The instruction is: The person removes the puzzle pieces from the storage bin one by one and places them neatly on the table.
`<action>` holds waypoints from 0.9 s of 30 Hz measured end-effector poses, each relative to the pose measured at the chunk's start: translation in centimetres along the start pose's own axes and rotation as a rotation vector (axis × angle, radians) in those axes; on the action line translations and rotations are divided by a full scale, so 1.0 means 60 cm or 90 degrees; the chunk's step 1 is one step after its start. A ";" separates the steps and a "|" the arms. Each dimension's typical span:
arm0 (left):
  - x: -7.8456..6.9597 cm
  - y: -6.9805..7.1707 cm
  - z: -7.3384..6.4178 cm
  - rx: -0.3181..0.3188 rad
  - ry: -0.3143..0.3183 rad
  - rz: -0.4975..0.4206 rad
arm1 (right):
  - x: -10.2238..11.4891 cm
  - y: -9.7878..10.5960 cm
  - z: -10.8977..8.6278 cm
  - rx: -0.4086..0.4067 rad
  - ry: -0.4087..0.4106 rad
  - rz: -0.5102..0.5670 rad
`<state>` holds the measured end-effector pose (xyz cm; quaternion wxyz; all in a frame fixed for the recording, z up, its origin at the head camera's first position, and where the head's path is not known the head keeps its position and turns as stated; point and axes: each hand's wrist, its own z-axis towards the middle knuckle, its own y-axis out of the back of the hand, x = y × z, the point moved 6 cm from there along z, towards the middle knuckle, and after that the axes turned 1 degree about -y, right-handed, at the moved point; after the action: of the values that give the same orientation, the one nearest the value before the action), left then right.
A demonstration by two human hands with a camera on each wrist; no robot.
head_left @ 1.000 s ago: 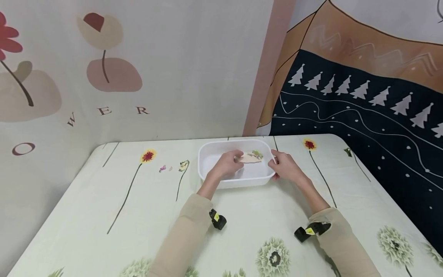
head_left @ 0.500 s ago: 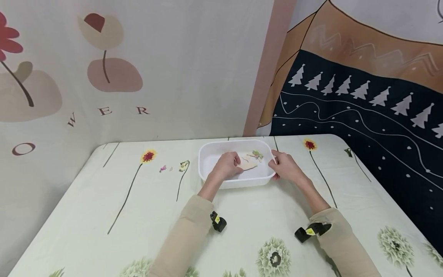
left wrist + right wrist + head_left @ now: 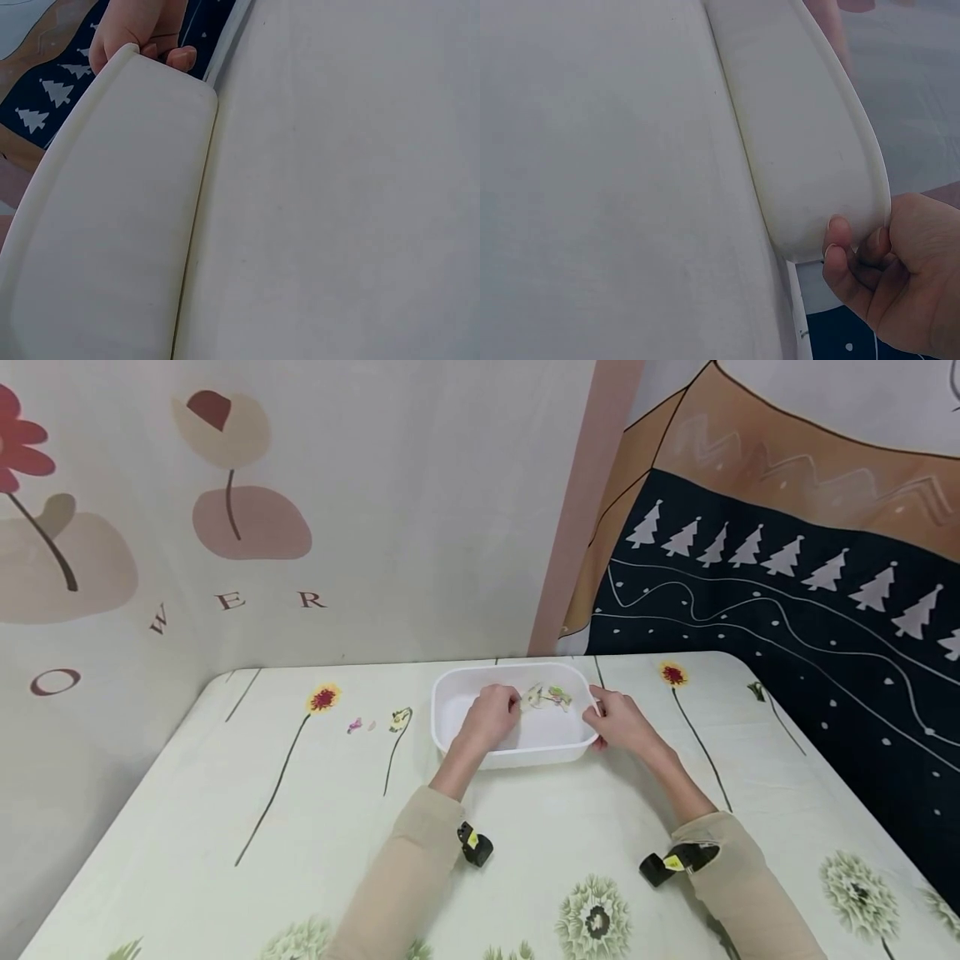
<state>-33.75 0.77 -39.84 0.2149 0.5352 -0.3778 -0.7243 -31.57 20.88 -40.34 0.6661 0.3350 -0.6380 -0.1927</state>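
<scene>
A white plastic basin [image 3: 540,757] stands on the table, its outer wall filling much of both wrist views. My left hand [image 3: 491,718] reaches into it with curled fingers, pinching a thin pale piece [image 3: 532,697] whose kind I cannot tell; the hand covers part of it. Beside that piece, small green and pinkish plant scraps [image 3: 557,696] lie on the basin floor. My right hand [image 3: 624,720] grips the basin's right end; in the right wrist view its thumb is at the rim and its fingertips [image 3: 840,229] press the outer wall.
A flower-printed cloth [image 3: 300,860] covers the table. Small pink bits [image 3: 355,725] appear left of the basin. A pale curtain [image 3: 420,527] hangs behind the table, and a dark tree-patterned cloth [image 3: 750,610] hangs at the right.
The pale piece lay flat over the scraps, moved toward me, then tilted and rose at my left fingers, so more scraps show. My right hand has stayed on the rim.
</scene>
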 end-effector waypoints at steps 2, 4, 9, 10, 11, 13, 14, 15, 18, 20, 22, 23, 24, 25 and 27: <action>0.000 0.007 0.000 -0.033 0.007 -0.017 | 0.000 0.000 -0.001 -0.001 0.001 0.001; 0.001 0.014 -0.001 -0.064 0.018 -0.039 | 0.000 0.000 -0.001 -0.004 0.002 0.001; 0.006 0.026 -0.002 -0.131 0.039 -0.109 | 0.000 0.000 -0.003 -0.004 0.003 0.003; 0.007 0.028 -0.002 -0.141 0.038 -0.124 | 0.000 0.000 -0.002 -0.003 0.004 0.004; 0.008 0.029 -0.002 -0.151 0.037 -0.139 | 0.000 0.000 -0.003 -0.002 0.003 0.005; 0.008 0.032 -0.003 -0.166 0.027 -0.168 | 0.000 0.000 -0.003 -0.001 0.001 0.005; 0.007 0.033 -0.003 -0.173 0.021 -0.182 | 0.000 0.000 -0.003 -0.002 0.001 0.005; 0.007 0.035 -0.003 -0.180 0.012 -0.197 | 0.000 0.001 -0.003 -0.003 0.001 0.004; 0.005 0.040 -0.005 -0.208 -0.014 -0.238 | -0.001 0.002 -0.004 -0.005 -0.002 0.001; 0.005 0.046 -0.007 -0.233 -0.032 -0.263 | -0.002 0.002 -0.004 -0.004 -0.001 0.000; 0.006 0.053 -0.010 -0.259 -0.046 -0.280 | -0.002 0.001 -0.003 -0.002 0.000 -0.001; 0.007 0.056 -0.012 -0.269 -0.049 -0.288 | -0.002 0.000 -0.002 -0.002 0.002 -0.001; 0.007 0.058 -0.014 -0.278 -0.053 -0.296 | -0.001 0.000 -0.002 -0.002 0.003 -0.001; 0.008 0.061 -0.015 -0.284 -0.057 -0.302 | -0.001 0.000 -0.002 -0.003 0.004 0.000; 0.009 0.064 -0.019 -0.291 -0.061 -0.313 | 0.000 -0.001 -0.002 -0.004 0.005 0.000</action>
<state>-33.22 -2.39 -37.35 0.1305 0.5134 -0.0750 -0.8448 -31.47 20.87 -40.39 0.6695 0.3336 -0.6350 -0.1930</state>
